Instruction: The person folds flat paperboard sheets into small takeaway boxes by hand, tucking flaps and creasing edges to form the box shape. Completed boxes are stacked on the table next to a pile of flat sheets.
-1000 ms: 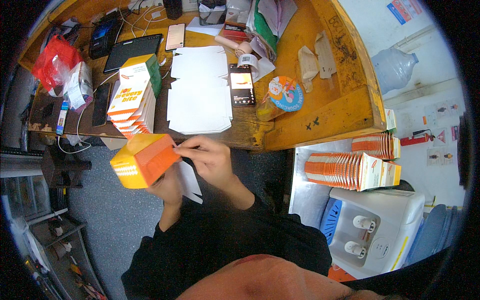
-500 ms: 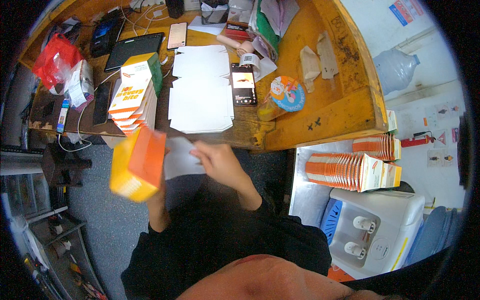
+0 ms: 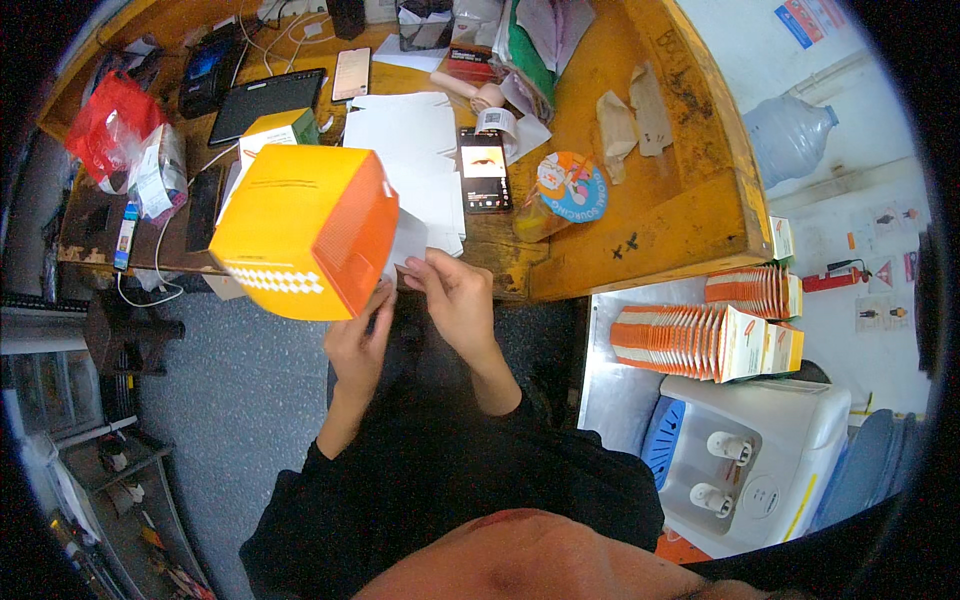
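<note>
I hold a yellow and orange cardboard box (image 3: 300,230) up in front of the wooden table (image 3: 660,200), its closed end turned toward me. My left hand (image 3: 360,345) grips the box from below at its lower right corner. My right hand (image 3: 455,295) pinches a white flap (image 3: 408,240) on the box's right side. Behind the box, a stack of flat white sheets (image 3: 410,140) lies on the table. A pile of folded orange and white boxes (image 3: 280,125) stands to the left, partly hidden by the box I hold.
A phone with a lit screen (image 3: 484,168) and a round colourful lid (image 3: 570,190) lie on the table. A red bag (image 3: 110,125) and a dark tablet (image 3: 265,100) sit at the left. Flattened orange cartons (image 3: 690,340) rest above a white water dispenser (image 3: 760,460).
The box has swung up from my lower left to in front of the table, its end now facing me. Both hands have come together at its right side.
</note>
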`<state>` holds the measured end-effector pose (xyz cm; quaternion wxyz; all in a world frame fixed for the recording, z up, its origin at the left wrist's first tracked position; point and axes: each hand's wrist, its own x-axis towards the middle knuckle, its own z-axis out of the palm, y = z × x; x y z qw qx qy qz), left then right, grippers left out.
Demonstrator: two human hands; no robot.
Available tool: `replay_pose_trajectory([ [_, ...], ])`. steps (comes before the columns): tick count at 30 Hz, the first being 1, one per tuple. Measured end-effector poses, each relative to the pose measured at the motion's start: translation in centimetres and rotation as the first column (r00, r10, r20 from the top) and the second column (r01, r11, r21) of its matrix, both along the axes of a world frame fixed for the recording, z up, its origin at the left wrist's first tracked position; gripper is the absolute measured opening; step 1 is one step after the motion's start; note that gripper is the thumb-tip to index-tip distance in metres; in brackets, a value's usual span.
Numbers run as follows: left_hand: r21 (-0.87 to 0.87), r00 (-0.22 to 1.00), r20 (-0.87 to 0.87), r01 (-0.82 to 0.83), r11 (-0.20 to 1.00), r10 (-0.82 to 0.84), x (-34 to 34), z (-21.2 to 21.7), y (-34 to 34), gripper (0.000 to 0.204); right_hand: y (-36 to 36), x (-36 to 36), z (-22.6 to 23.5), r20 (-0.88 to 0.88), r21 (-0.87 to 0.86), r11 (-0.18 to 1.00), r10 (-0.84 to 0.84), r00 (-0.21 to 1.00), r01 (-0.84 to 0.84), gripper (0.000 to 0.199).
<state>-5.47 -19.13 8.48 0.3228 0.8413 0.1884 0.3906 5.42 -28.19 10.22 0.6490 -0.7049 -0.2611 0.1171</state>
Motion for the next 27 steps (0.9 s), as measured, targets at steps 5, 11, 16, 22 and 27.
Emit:
replay_pose_trajectory([
  [5, -0.572, 0.989, -0.049, -0.142, 0.808, 0.139, -0.4, -0.1, 1.3, 0.01, 0.2, 0.0, 0.5, 0.523, -0.017, 1.0, 0.017, 0.852, -0.009, 0.014],
  [11, -0.488, 0.984, -0.037, -0.172, 0.856, 0.177, -1.2, 0.2, 2.3, 0.022, 1.1, -1.8, 0.4, 0.55, -0.068, 0.998, 0.035, 0.834, 0.003, 0.019],
  [16, -0.558, 0.984, -0.121, -0.175, 0.811, 0.129, -1.0, 1.0, 1.9, 0.03, 1.4, -1.6, 0.4, 0.562, -0.001, 0.997, -0.06, 0.825, 0.073, 0.024],
  [22, -0.497, 0.996, -0.025, -0.09, 0.863, 0.089, -0.6, 1.2, 0.8, 0.03, 0.7, -1.3, 0.5, 0.542, 0.052, 0.996, -0.092, 0.835, 0.076, 0.026],
  [27, -0.227, 0.976, -0.127, -0.201, 0.953, 0.175, -0.5, 0.8, 1.0, 0.027, 0.6, -1.9, 0.3, 0.552, 0.061, 0.996, -0.082, 0.83, 0.058, 0.028],
])
